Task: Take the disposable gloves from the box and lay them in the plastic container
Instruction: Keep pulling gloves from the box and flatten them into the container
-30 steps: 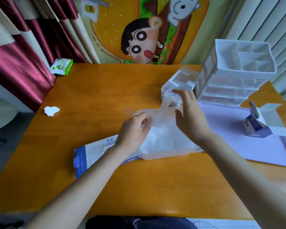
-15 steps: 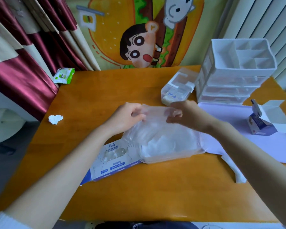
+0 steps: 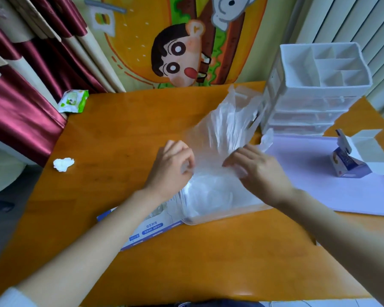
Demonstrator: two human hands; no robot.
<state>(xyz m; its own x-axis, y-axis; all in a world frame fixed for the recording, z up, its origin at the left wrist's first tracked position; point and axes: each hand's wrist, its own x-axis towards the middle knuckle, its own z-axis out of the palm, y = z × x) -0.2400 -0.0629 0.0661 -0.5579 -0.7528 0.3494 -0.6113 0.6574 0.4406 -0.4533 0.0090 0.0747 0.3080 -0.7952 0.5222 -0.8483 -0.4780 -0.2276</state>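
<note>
- On the orange wooden table (image 3: 120, 134), near its middle: a shallow clear plastic container (image 3: 208, 220) with a pale, crumpled heap of thin film gloves (image 3: 211, 196) lying inside it.
- Flat blue-and-white cardboard glove box (image 3: 151, 231) lies just left of the container, against its near-left corner. The left forearm partly covers it.
- Left hand (image 3: 171, 167): fingers curled, pinching the left edge of one transparent disposable glove (image 3: 224, 129).
- Right hand (image 3: 257, 171): fingers curled too, gripping the same glove at its right edge.
- The glove is stretched between both hands above the container. Its loose end stands up and away towards the white plastic drawer organiser (image 3: 315, 89). It is blurred, so I cannot tell whether it touches the organiser.
- Lilac flat tray (image 3: 319, 191) sits right of the container. A small open blue-and-white carton (image 3: 350, 165) stands on it.
- Far left: a crumpled white tissue (image 3: 63, 164) near the table edge, and a green-and-white wipes pack (image 3: 72, 104) at the back corner.
- Behind the table: a cartoon wall hanging (image 3: 177, 54) and maroon-and-cream curtains (image 3: 31, 74).
</note>
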